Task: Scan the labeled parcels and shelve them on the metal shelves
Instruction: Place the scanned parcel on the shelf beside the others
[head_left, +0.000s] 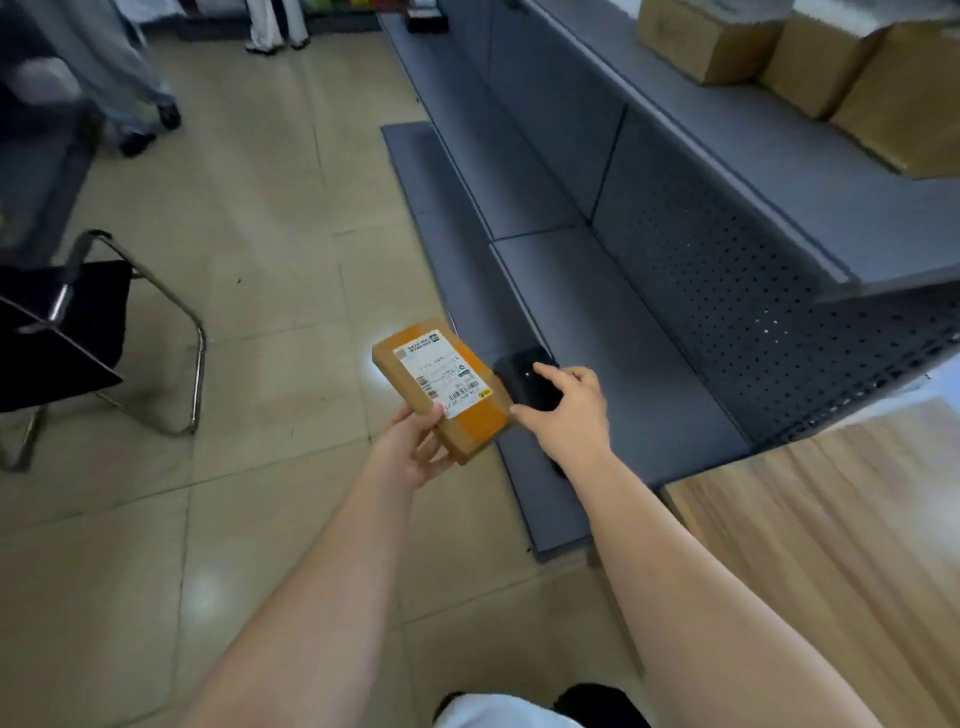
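Item: flat labelled parcel (441, 387), gripped at its near end by the left hand (415, 447), label up, left of the metal shelves (597, 322); right hand (566, 410) curled round black scanner (527, 382); advice—level label, aim squarely at barcode.

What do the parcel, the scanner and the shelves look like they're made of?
Parcel: brown cardboard, matte, with glossy orange tape and a white paper label. Scanner: probably black plastic, smooth and dull; partly hidden by the right hand. Shelves: grey painted metal, judging by the perforated back panel and thin flat decks.
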